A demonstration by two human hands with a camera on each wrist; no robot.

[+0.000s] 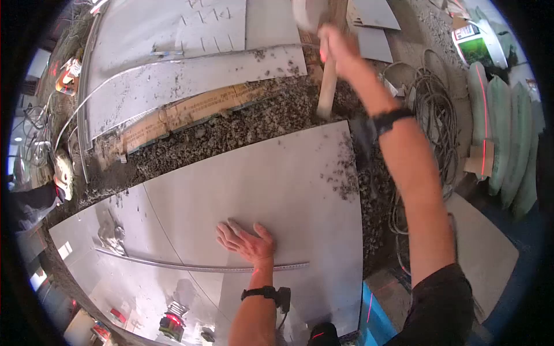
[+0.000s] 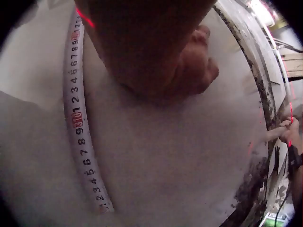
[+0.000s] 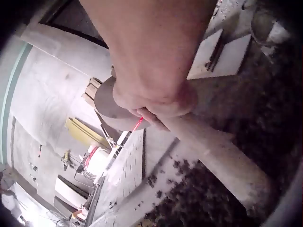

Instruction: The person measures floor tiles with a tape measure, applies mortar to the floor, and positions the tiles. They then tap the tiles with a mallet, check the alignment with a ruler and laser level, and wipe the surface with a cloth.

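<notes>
My left hand [image 1: 248, 245] lies palm down with fingers spread on a large grey tile [image 1: 277, 184]. Under its wrist, in the head view, runs a metal tape measure strip [image 1: 190, 267], whose printed numbers show in the left wrist view. My right hand [image 1: 343, 52] is raised beyond the tile's far edge and grips a mallet [image 1: 327, 95] by its wooden handle. The mallet's rounded grey head [image 3: 106, 104] shows behind the fingers in the right wrist view. Dark crumbs of mortar dot the tile's far right corner.
A strip of loose mortar [image 1: 231, 130] separates this tile from other tiles [image 1: 202, 75] farther off. Coiled cable [image 1: 435, 115] lies at right, near green sacks [image 1: 502, 132] and a white bucket [image 1: 485, 46]. A small green device [image 1: 171, 326] stands on the tiles near the front.
</notes>
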